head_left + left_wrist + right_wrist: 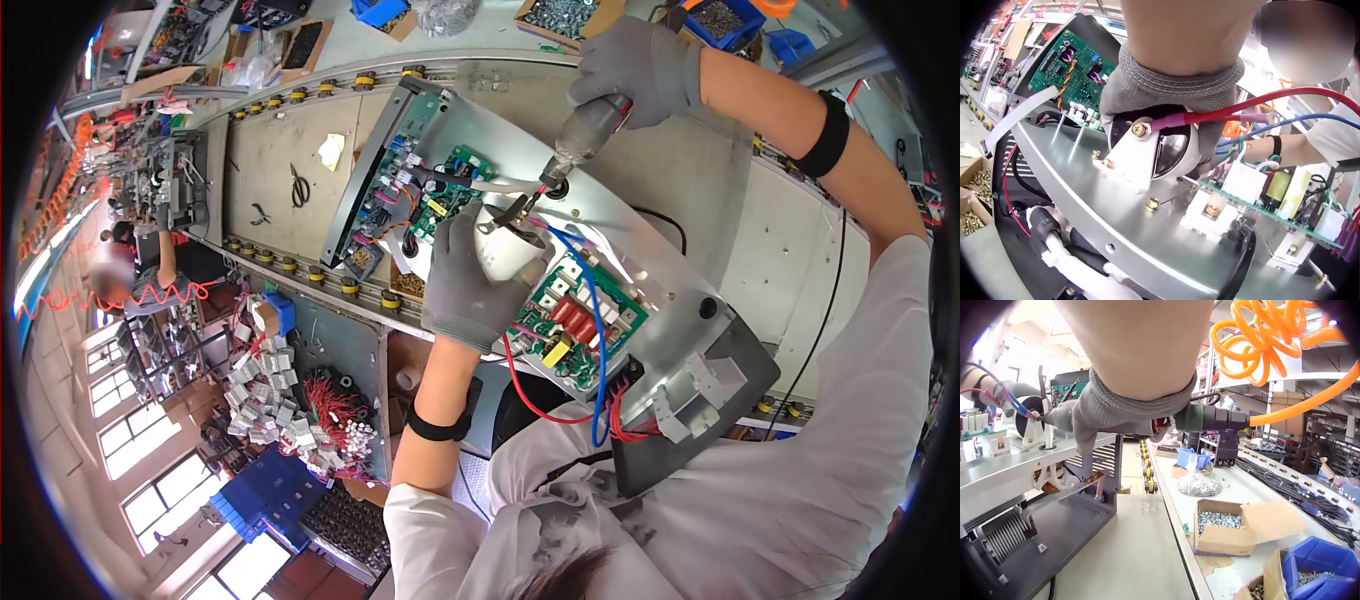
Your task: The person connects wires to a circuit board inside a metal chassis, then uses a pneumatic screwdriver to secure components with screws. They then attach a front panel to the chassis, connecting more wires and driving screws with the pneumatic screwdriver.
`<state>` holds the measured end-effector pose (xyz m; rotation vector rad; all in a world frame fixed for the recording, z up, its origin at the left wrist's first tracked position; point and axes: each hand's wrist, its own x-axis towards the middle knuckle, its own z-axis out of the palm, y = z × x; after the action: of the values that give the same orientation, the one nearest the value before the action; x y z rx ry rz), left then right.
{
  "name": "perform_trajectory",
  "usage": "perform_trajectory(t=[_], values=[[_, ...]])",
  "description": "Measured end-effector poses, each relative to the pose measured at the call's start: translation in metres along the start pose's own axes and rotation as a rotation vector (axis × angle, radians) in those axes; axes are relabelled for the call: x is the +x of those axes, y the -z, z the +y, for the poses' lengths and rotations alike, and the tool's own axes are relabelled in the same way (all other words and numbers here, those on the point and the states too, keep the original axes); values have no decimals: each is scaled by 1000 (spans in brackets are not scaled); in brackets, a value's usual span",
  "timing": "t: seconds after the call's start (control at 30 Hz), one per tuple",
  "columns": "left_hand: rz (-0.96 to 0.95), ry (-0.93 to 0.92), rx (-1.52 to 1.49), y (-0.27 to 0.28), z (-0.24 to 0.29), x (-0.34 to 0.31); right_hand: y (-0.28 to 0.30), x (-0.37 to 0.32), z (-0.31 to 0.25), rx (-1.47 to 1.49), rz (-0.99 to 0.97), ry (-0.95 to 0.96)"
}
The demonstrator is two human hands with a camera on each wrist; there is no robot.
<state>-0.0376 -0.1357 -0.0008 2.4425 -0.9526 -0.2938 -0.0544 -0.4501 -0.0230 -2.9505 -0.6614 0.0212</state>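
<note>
My gloved left hand [477,277] grips a white round part with a dark end [503,252], which sits on a metal chassis [655,250]. In the left wrist view, a red cable [1210,114] ends at a screw on the part's white bracket [1133,160]. My gloved right hand [640,75] holds an air screwdriver [590,130] from above, its bit reaching down toward the terminals of the white part. An orange hose [1310,412] joins the tool's rear end in the right wrist view. A green circuit board [580,320] with red components lies beside the left hand.
The chassis stands over a roller-edged line [350,288]. Pliers [299,186] lie on the bench to the left. An open box of screws [1222,525] and a blue bin [1319,569] stand along the far side. Loose blue and red wires [600,370] loop over the near edge.
</note>
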Motion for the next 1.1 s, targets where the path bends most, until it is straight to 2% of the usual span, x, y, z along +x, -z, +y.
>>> perform_trajectory(t=[0.17,0.23,0.37,0.43,0.47,0.53,0.6,0.67,0.73,0.8,0.9,0.97,1.03,1.07,1.1], values=[[14,-37,-5,-1,0,3,-2,1,0,22,-31,-9],[22,-45,8,0,-4,2,-3,6,-4,45,39,14],[4,-15,-9,1,-2,2,3,7,-8,32,29,25],[-46,42,1,7,-2,2,7,6,-12,-5,-101,-47],[-36,38,-1,8,-3,2,4,0,-11,-15,-99,-46],[-61,66,-34,10,-5,1,-5,-25,-6,-75,1,-91],[-35,69,-29,8,-3,0,-9,-66,3,-48,62,-257],[-36,55,-22,11,-4,-1,-3,-101,0,72,155,-300],[33,27,-49,3,-10,-2,16,-125,-24,58,121,-453],[33,41,-82,4,-9,-5,19,-151,-45,69,272,-450],[11,83,-128,5,-9,-7,59,-148,-109,155,305,-516],[7,-27,-126,3,-17,-11,80,-143,-153,174,320,-576],[7,-103,-156,13,-32,-13,106,-124,-197,190,223,-695],[89,-351,-270,26,-40,-18,119,-111,-219,170,226,-713],[169,-603,-386,37,-44,-23,133,-95,-242,148,133,-706]])
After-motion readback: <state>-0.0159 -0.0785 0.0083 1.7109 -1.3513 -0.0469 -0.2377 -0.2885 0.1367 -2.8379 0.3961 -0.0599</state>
